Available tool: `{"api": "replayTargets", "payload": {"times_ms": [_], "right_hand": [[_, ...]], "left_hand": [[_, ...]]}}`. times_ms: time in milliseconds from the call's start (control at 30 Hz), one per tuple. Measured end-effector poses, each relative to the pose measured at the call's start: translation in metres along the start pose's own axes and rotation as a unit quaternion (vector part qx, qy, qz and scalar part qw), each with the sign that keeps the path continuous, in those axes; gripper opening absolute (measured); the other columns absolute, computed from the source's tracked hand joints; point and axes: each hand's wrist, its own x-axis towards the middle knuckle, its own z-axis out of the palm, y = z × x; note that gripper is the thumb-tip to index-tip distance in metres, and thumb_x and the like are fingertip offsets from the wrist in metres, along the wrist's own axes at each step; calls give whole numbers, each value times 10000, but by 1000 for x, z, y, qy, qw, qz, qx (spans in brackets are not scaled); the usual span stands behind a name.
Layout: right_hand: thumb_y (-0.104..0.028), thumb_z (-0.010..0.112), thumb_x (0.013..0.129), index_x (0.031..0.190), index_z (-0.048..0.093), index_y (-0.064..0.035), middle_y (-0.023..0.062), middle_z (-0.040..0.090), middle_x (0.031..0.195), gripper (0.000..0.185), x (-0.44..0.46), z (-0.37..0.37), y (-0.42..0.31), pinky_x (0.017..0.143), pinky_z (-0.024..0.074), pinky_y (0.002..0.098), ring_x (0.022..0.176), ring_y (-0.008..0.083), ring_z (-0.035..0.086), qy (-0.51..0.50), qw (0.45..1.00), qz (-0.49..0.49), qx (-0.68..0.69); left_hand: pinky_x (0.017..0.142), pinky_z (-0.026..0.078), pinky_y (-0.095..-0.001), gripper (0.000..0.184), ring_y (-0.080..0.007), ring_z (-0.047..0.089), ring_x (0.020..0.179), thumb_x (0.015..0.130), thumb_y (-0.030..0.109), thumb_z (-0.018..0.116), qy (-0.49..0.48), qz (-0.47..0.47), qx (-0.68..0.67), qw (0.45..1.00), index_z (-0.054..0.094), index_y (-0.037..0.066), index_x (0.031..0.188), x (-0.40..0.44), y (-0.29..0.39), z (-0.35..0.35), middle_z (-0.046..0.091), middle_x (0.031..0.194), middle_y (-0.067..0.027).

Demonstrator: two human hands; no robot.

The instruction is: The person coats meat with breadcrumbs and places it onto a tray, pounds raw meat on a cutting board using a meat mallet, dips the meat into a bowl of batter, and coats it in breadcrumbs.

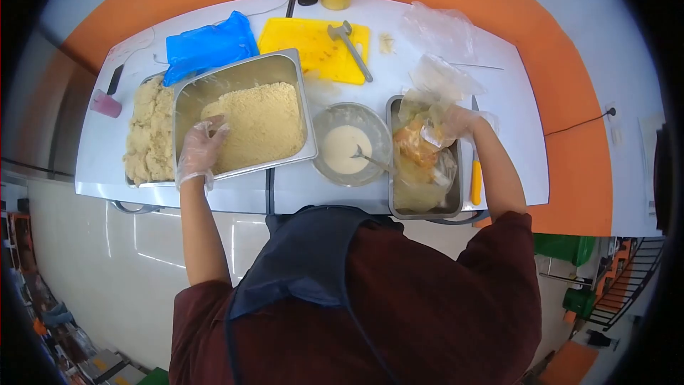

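Observation:
My left hand point(201, 148), in a clear plastic glove, is over the left side of a deep steel pan point(310, 117) of pale crumbs point(263, 121). Its fingers are loosely curved and slightly apart, with nothing visible in them. On the right, my gloved right hand point(462, 124) is closed on clear plastic film point(431, 103) above a smaller steel tray point(393, 203). Orange-tinged meat pieces point(415, 144) lie among plastic in that tray. Between the two stands a steel bowl point(374, 171) of white batter point(343, 151), a spoon point(372, 161) leaning in it.
More crumbs point(148, 135) fill a tray at the far left, beside a blue bag point(212, 46). Behind the bowl, a meat mallet point(350, 50) lies on a yellow cutting board point(292, 37). A yellow-handled knife point(476, 180) lies right of the small tray, near the table's edge.

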Motion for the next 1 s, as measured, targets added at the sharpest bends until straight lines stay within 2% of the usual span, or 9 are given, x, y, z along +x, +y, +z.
{"api": "replayTargets", "payload": {"times_ms": [67,167,267,333,433,667,733,833,1000], "right_hand": [[-326,684,871,1274,627,-113,210,692,1205,459,-1,5,3,969,507,455,1131,394,640,-41,998,42,-36],[-342,613,922,1140,687,-75,245,720,1040,353,14,36,24,840,536,475,890,417,685,115,989,-94,-19],[-294,669,898,1116,701,-61,212,726,1047,321,17,40,21,865,534,433,916,360,683,148,989,-15,18],[-213,711,872,1259,657,-101,183,657,1295,407,2,26,1,1041,461,426,1212,346,596,192,968,-107,124],[-259,731,885,1258,663,-87,176,647,1320,416,20,34,17,1055,452,429,1215,331,592,112,947,-198,227],[-359,576,1007,1346,594,-81,167,637,1361,439,10,29,19,1074,446,426,1284,327,569,140,984,-85,71],[-529,424,1039,1389,563,-68,255,647,1299,595,7,10,18,1007,479,458,1172,365,624,-5,999,26,25],[-542,414,1037,1300,602,-59,274,650,1282,581,-14,9,6,1004,482,468,1172,415,622,45,981,80,171],[-416,578,977,1328,592,-69,251,686,1201,494,-22,2,44,974,510,433,1099,410,648,73,995,-75,0]], "left_hand": [[884,524,-359,401,-264,706,985,924,266,739,-7,32,18,999,719,17,1237,4,-5,-1,746,1075,-202],[888,522,-361,406,-268,707,983,918,270,741,4,33,-5,999,720,11,1231,3,-6,2,745,1063,-207],[895,521,-357,404,-269,711,986,918,263,738,-15,11,-8,1000,718,3,1227,5,-9,1,745,1072,-209],[893,525,-355,401,-267,714,991,920,261,736,-1,40,6,999,719,0,1224,8,-18,3,745,1079,-209],[893,531,-356,395,-269,716,1002,923,260,732,16,76,2,997,720,-5,1216,13,-33,10,742,1099,-209],[908,527,-364,390,-286,713,1012,937,276,720,9,59,-6,998,722,-11,1202,8,-18,4,739,1113,-207],[899,527,-361,397,-283,712,1003,940,280,720,4,41,-19,999,719,-12,1208,6,-13,4,739,1110,-204],[892,523,-362,414,-273,709,993,952,303,709,-6,32,-24,999,713,-11,1221,9,-15,4,738,1104,-199],[901,507,-370,455,-255,694,982,984,370,664,-12,-5,19,1000,704,-3,1243,-1,4,-1,732,1077,-185]]}}
